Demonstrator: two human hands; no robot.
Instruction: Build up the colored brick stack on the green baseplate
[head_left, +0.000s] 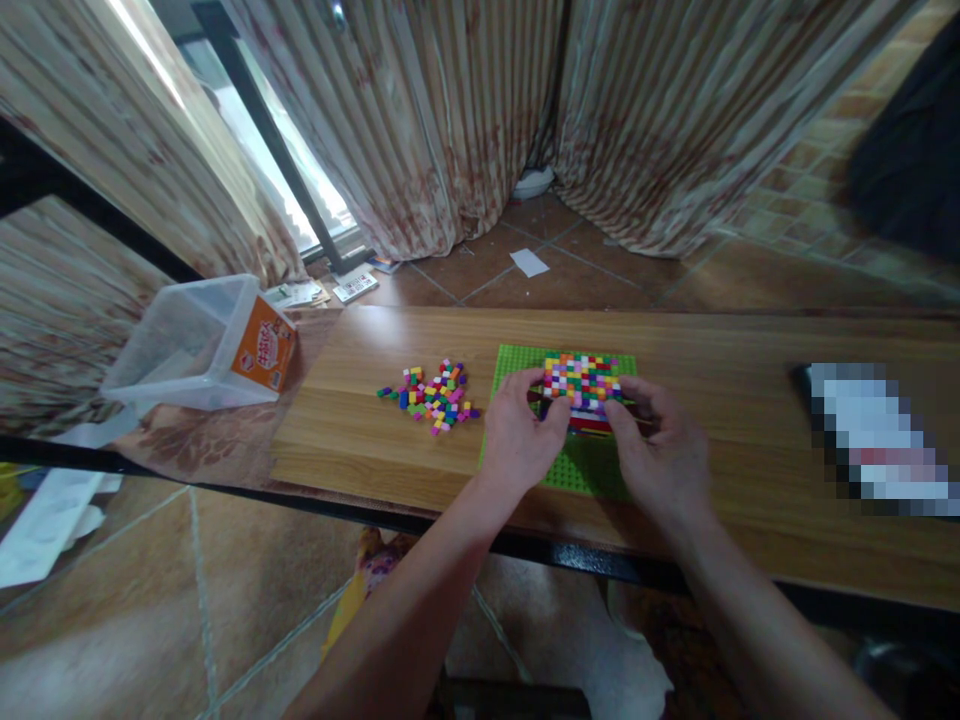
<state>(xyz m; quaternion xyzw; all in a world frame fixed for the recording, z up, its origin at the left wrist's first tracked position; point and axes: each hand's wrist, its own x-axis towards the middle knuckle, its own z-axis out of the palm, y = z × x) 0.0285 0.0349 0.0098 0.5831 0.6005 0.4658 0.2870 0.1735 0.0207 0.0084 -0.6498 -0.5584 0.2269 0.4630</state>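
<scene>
A block built of many small coloured toy bricks [581,378] sits over the green studded baseplate [577,472] on the wooden table. My left hand [523,425] grips the left side of this brick block, thumb at its near edge and fingers around the side. From the right, my right hand [660,440] holds the opposite side in the same manner. Red and white layers show on the block's near face, below the mixed top. Whether its underside touches the baseplate is hidden. A heap of loose toy bricks [439,397] lies left of the baseplate.
A clear plastic bin [187,345] with an orange label stands at the table's left end. On the right lies a dark-edged, pixelated flat object [877,440]. Curtains [420,120] hang behind the table, and a paper sheet [529,262] lies on the tiled floor.
</scene>
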